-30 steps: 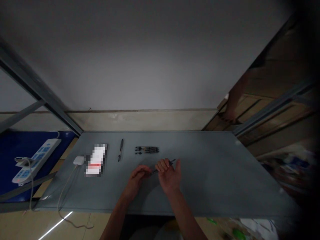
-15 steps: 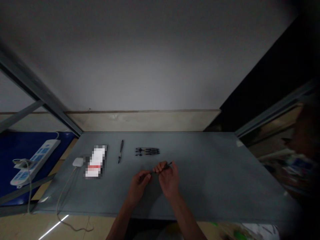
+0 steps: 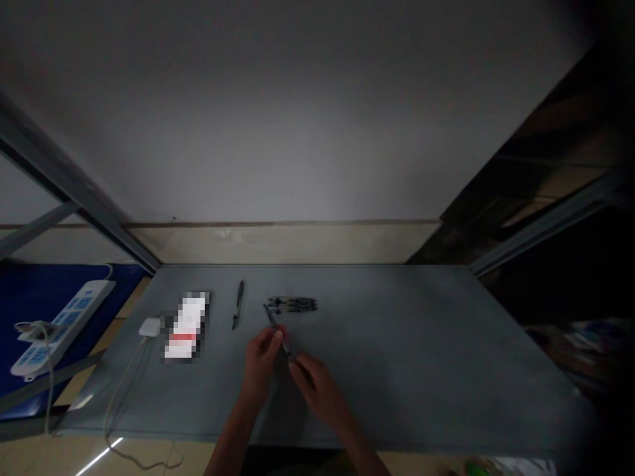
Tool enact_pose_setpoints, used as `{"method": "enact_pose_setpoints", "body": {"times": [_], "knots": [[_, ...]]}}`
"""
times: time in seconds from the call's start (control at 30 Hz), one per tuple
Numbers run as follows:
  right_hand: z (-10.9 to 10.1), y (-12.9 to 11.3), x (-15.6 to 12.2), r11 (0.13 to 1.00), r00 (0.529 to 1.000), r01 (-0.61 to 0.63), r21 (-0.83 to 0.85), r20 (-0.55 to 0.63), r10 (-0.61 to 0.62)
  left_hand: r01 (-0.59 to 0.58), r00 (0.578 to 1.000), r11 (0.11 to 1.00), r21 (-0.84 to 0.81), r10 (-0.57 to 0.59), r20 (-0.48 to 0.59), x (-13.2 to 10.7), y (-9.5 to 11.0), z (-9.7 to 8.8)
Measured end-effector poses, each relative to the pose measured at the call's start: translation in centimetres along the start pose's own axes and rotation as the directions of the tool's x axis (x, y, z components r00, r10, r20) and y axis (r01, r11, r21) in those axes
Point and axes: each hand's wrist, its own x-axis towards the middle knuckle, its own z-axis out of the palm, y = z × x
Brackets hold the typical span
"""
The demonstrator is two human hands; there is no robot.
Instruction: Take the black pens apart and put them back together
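At the far left, a blue surface (image 3: 24,291) carries a white power strip (image 3: 62,327) with a plug and a looped cord at its near end. On the grey table (image 3: 407,370), a white adapter (image 3: 149,326) sits near the left side, its thin cable (image 3: 116,390) trailing over the table's near edge. Just right of it lies a blurred packet (image 3: 187,327), white with a red band, its details hidden. Next comes a lone pen (image 3: 238,304), lying lengthwise away from the person.

Both hands have shifted left since the previous frame, and the pen (image 3: 274,322) they were holding almost level now slants up and to the left. The left hand (image 3: 260,363) pinches it between thumb and fingertips, its fingers pressed together. The pen's upper tip sticks out beyond that grip, ending just left of a row of pens (image 3: 292,304), close to it but apart. Its lower end runs down to the right hand (image 3: 320,390), which has turned palm-down with its fingers bunched. Those fingers (image 3: 300,365) lie at or against the lower end, but whether they grip it I cannot tell. The row of pens lies crosswise, side by side, beyond both hands.
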Motion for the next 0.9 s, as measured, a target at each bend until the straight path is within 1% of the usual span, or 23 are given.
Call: {"method": "enact_pose_setpoints", "body": {"times": [0.1, 0.17, 0.23, 0.27, 0.33, 0.37, 0.4, 0.43, 0.5, 0.57, 0.63, 0.73, 0.8, 0.9], "knots": [[1.4, 0.1, 0.3, 0.999, 1.000, 0.011, 0.033, -0.020, -0.010, 0.020, 0.995, 0.998, 0.067, -0.027, 0.100, -0.3, -0.2, 0.2], [1.8, 0.5, 0.5, 0.997, 0.999, 0.010, 0.081, -0.036, -0.007, 0.032, 0.991, 0.995, 0.098, -0.044, 0.128, -0.3, -0.4, -0.2], [2.0, 0.9, 0.7, 0.996, 0.999, 0.029, 0.082, -0.045, -0.025, 0.025, 0.994, 0.990, 0.138, -0.040, 0.105, 0.2, -0.3, -1.0], [2.0, 1.1, 0.7, 0.997, 0.998, 0.044, 0.061, -0.047, -0.041, 0.019, 0.997, 0.986, 0.165, -0.032, 0.075, 0.5, -0.1, -1.6], [1.8, 1.4, 0.7, 0.997, 0.996, 0.082, 0.004, -0.044, -0.082, 0.005, 1.000, 0.968, 0.249, -0.004, -0.003, 1.5, 0.5, -2.9], [1.7, 1.4, 0.7, 0.995, 0.994, 0.101, -0.021, -0.040, -0.102, 0.018, 0.998, 0.950, 0.312, 0.002, -0.063, 2.1, 0.8, -3.6], [1.6, 1.4, 0.6, 0.993, 0.993, 0.115, -0.038, -0.036, -0.116, 0.040, 0.991, 0.921, 0.387, 0.013, -0.133, 2.6, 1.1, -4.2], [1.5, 1.4, 0.6, 0.991, 0.992, 0.122, -0.050, -0.033, -0.124, 0.041, 0.982, 0.878, 0.476, 0.054, -0.184, 3.2, 1.5, -4.8], [1.4, 1.2, 0.5, 0.991, 0.993, 0.113, -0.072, -0.020, -0.115, 0.023, 0.957, 0.771, 0.637, 0.168, -0.237, 4.2, 2.0, -5.6], [1.3, 1.1, 0.4, 0.991, 0.995, 0.100, -0.087, -0.012, -0.101, -0.015, 0.937, 0.648, 0.762, 0.275, -0.215, 4.9, 2.2, -6.1], [1.2, 1.0, 0.4, 0.992, 0.994, 0.104, -0.078, -0.019, -0.106, -0.043, 0.919, 0.519, 0.853, 0.355, -0.170, 5.5, 2.2, -6.2], [1.2, 0.9, 0.4, 0.995, 0.994, 0.099, -0.032, -0.036, -0.101, -0.025, 0.899, 0.364, 0.931, 0.415, -0.138, 6.1, 1.9, -6.0], [1.2, 0.9, 0.4, 0.997, 0.996, 0.076, -0.007, -0.038, -0.076, 0.010, 0.890, 0.300, 0.954, 0.431, -0.145, 6.4, 1.6, -5.9], [1.1, 0.9, 0.5, 0.998, 0.998, 0.059, -0.007, -0.035, -0.059, 0.062, 0.881, 0.254, 0.965, 0.441, -0.172, 6.6, 1.2, -5.7]]}}
